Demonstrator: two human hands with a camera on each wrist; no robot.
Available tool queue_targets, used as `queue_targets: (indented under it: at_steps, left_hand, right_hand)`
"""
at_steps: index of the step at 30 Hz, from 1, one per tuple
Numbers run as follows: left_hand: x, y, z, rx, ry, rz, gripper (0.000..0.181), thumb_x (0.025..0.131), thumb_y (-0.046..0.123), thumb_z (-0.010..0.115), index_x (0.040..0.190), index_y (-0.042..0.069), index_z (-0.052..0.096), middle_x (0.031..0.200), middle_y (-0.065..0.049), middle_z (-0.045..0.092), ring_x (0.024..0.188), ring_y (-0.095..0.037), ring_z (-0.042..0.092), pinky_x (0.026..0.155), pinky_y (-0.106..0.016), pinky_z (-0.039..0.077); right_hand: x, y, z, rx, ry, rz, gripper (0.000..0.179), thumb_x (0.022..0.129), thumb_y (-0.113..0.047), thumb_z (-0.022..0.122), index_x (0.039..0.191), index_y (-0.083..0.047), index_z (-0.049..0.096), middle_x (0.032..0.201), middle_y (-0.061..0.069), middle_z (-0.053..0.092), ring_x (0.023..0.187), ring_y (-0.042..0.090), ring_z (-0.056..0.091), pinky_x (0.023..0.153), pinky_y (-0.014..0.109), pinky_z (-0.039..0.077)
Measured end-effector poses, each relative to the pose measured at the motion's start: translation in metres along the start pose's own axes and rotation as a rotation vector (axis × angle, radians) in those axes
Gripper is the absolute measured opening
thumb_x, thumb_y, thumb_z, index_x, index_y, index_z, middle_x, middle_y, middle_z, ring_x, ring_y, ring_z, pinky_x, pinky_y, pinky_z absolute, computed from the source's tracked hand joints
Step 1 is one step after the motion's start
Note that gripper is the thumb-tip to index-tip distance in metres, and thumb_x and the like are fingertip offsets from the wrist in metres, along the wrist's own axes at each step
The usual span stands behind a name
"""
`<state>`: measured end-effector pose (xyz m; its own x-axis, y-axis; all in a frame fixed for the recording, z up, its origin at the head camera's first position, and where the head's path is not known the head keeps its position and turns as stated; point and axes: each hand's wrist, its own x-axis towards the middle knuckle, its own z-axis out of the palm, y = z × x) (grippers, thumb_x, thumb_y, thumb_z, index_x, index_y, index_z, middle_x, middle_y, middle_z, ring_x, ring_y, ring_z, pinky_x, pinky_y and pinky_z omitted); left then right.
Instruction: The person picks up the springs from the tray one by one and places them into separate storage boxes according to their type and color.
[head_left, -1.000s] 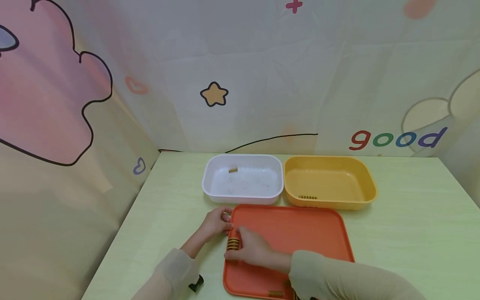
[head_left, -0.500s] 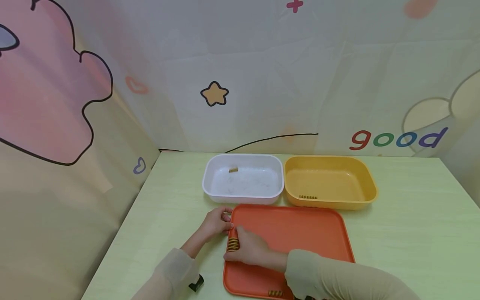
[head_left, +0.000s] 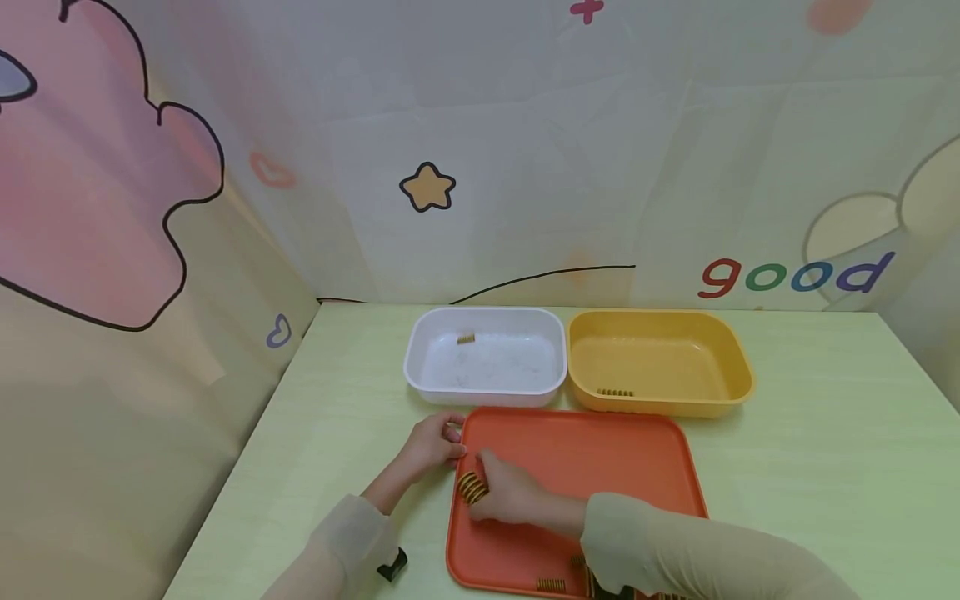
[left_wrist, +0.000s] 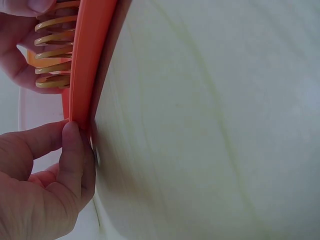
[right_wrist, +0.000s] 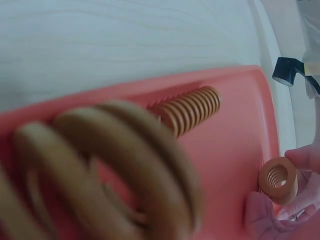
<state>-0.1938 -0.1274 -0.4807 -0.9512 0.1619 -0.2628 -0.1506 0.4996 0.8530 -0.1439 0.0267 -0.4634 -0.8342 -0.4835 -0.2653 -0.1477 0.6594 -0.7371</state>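
Note:
A gold coil spring (head_left: 472, 488) is pinched in my right hand (head_left: 507, 488) over the left side of the orange tray (head_left: 585, 458). In the head view the spring is tilted, and its open round end faces the camera in the right wrist view. My left hand (head_left: 429, 442) grips the tray's left rim, with thumb and fingertips pressed on the edge in the left wrist view. Another coil spring (head_left: 551, 585) lies along the tray's near edge. A large blurred coil spring (right_wrist: 125, 170) stands close to the right wrist camera; my right sleeve partly covers the springs there.
Behind the tray stand a white bin (head_left: 485, 398) and a yellow bin (head_left: 660, 407), side by side. A small spring (head_left: 466, 339) lies in the white one, another spring (head_left: 615, 392) in the yellow one. A printed cloth (head_left: 525, 208) hangs behind the pale table (head_left: 817, 433).
The spring in my right hand has gone from lying along the tray's left rim to tilted and slightly farther right. My left hand stays on the rim.

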Motion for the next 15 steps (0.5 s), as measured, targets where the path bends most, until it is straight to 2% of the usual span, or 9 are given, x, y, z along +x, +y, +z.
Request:
queue_targets:
  at_steps: [7,9,15]
  left_hand:
    - [0.0,0.0,-0.001,-0.01,0.004,0.014,0.038,0.072,-0.009,0.062,0.108,-0.004,0.052,0.072,-0.007,0.052,0.052,-0.01,0.05,0.051,-0.027,0.052]
    - [-0.001,0.0,-0.001,-0.011,0.003,0.016,0.038,0.072,-0.009,0.062,0.109,-0.004,0.052,0.072,-0.006,0.052,0.052,-0.01,0.05,0.051,-0.027,0.052]
    - [0.001,-0.003,-0.001,-0.017,0.0,0.016,0.038,0.071,-0.009,0.063,0.107,-0.003,0.053,0.072,-0.008,0.052,0.052,-0.012,0.051,0.051,-0.027,0.052]
  right_hand:
    - [0.002,0.008,-0.005,0.003,0.014,-0.014,0.049,0.061,-0.016,0.074,0.1,-0.001,0.048,0.08,0.005,0.051,0.071,0.018,0.046,0.061,0.029,0.04]
    - [0.002,0.009,-0.007,0.011,0.013,-0.021,0.041,0.06,-0.014,0.074,0.093,-0.003,0.05,0.079,0.005,0.052,0.07,0.017,0.045,0.059,0.028,0.04]
    - [-0.002,0.01,-0.015,0.116,0.0,-0.009,0.028,0.064,-0.009,0.072,0.086,-0.001,0.057,0.073,0.004,0.055,0.058,0.012,0.049,0.052,0.024,0.043]
